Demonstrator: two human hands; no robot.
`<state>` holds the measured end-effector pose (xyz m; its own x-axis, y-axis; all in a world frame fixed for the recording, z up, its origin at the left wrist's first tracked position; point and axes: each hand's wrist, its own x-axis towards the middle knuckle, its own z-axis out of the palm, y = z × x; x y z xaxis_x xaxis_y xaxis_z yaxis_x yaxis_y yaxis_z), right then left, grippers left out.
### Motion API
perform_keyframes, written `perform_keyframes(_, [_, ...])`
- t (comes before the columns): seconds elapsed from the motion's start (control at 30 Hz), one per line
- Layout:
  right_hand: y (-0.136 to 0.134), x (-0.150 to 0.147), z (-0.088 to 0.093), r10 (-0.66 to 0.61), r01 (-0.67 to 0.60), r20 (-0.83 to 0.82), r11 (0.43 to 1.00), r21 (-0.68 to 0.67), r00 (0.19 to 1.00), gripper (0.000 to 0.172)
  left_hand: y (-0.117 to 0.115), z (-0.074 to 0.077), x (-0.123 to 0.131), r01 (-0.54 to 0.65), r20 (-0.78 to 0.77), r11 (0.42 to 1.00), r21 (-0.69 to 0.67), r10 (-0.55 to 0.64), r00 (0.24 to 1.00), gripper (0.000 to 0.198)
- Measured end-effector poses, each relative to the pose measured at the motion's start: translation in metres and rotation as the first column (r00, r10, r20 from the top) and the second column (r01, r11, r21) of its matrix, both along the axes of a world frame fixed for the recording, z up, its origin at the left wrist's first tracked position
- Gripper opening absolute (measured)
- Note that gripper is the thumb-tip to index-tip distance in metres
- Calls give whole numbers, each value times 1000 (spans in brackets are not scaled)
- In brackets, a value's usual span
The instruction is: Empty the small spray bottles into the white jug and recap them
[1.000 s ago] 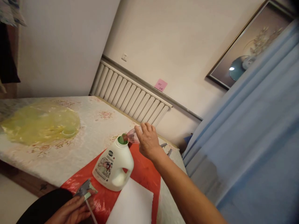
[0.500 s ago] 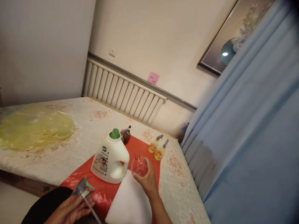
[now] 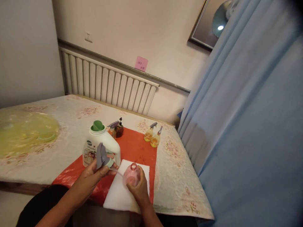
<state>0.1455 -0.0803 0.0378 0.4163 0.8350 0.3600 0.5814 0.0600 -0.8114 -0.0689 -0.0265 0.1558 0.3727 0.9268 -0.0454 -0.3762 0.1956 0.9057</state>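
Note:
My left hand [image 3: 96,171] is closed on a grey spray trigger head [image 3: 102,156] with a pale green collar. Its thin dip tube [image 3: 116,171] slants down to the right, toward the bottle. A clear pink bottle [image 3: 131,176] with an open neck is gripped in my right hand [image 3: 140,186], over a white foam sheet [image 3: 115,196]. Behind my left hand stands a big white jug [image 3: 101,138] with a green cap [image 3: 98,125] set in its mouth; my hand hides part of its label.
Two spray bottles with yellow liquid [image 3: 151,136] stand at the back right of the red sheet [image 3: 137,145]. An orange spray bottle [image 3: 112,130] and a dark brown bottle [image 3: 119,130] are behind the jug. A yellow transparent plastic item [image 3: 26,132] lies left. A blue curtain [image 3: 236,110] hangs right.
My left hand has risen to the right with the trigger head, now in front of the jug. The pink bottle has come down and nearer, over the foam sheet. The view has shifted.

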Motion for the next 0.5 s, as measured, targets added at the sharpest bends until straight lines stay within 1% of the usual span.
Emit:
perform_keyframes(0.1, [-1, 4, -10, 17, -17, -11, 999, 42, 1000, 79, 6, 15, 20, -3, -18, 996, 92, 4, 1000, 46])
perform_keyframes(0.27, [1, 8, -29, 27, -22, -27, 987, 160, 999, 80, 10, 32, 46, 108, -107, 966, 235, -84, 991, 48])
perform_keyframes(0.37, [2, 9, -35, 17, -9, -43, 984, 176, 999, 83, 14, 36, 55, 158, -163, 946, 283, -115, 980, 45])
perform_keyframes(0.5, [1, 9, -36, 14, -5, -49, 985, 171, 999, 84, 19, 35, 63, 200, -205, 923, 330, -136, 969, 39])
